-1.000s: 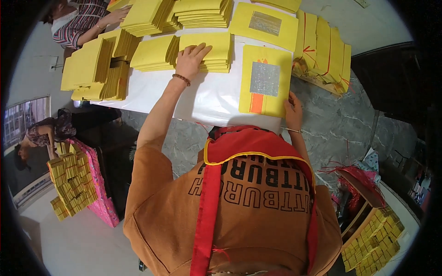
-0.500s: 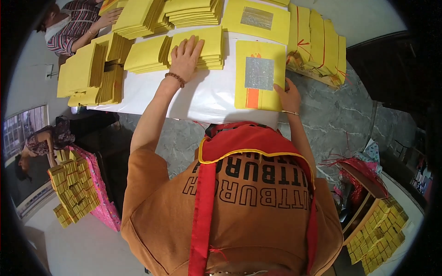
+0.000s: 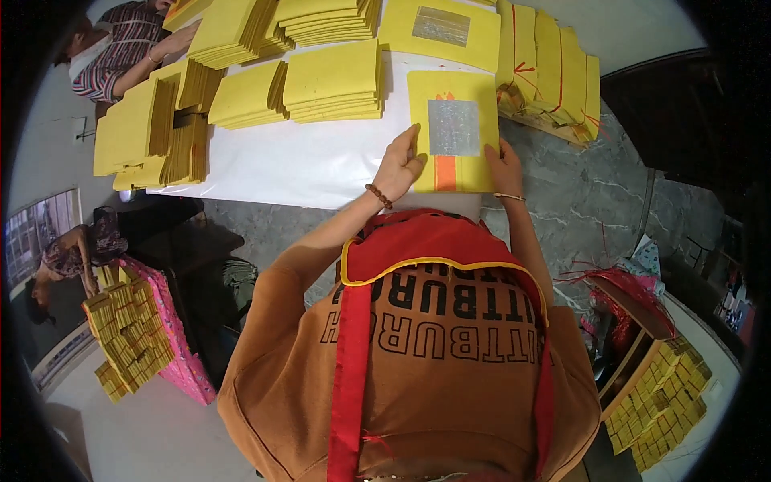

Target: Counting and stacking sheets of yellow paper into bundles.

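A sheet of yellow joss paper, with a silver foil square and an orange strip, lies before me at the table's near edge; whether it tops a stack I cannot tell. My left hand is closed at its left edge. On the opposite edge, my right hand grips it with the fingers partly hidden. Left of it, beyond my left hand, sits a folded yellow paper stack, touched by neither hand. Another folded stack stands beside that one.
More folded yellow stacks crowd the left of the white-covered table. Bundles tied with red string stand at the far right. A co-worker in a striped top is at the far left. Yellow bundles fill a pink-sided container at left.
My left hand has left the folded stack and come right and nearer, to the left edge of the joss paper. My right hand stays at the right edge.
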A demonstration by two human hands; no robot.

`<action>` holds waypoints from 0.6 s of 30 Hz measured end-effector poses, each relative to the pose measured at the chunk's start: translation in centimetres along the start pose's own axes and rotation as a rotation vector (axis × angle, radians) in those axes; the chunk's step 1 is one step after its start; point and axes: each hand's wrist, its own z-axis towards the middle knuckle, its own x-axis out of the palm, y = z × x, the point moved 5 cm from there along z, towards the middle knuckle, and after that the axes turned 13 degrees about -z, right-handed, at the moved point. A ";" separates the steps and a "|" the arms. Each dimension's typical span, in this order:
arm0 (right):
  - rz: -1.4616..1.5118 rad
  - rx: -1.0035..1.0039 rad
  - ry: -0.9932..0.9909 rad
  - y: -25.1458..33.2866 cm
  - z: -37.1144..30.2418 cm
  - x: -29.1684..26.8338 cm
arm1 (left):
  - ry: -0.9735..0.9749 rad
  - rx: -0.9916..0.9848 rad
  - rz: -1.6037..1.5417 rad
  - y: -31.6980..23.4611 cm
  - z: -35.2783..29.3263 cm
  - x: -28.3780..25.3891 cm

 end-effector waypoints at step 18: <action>0.357 0.203 0.065 -0.6 -1.9 -2.0 | 0.447 0.441 0.385 -2.3 2.0 -0.5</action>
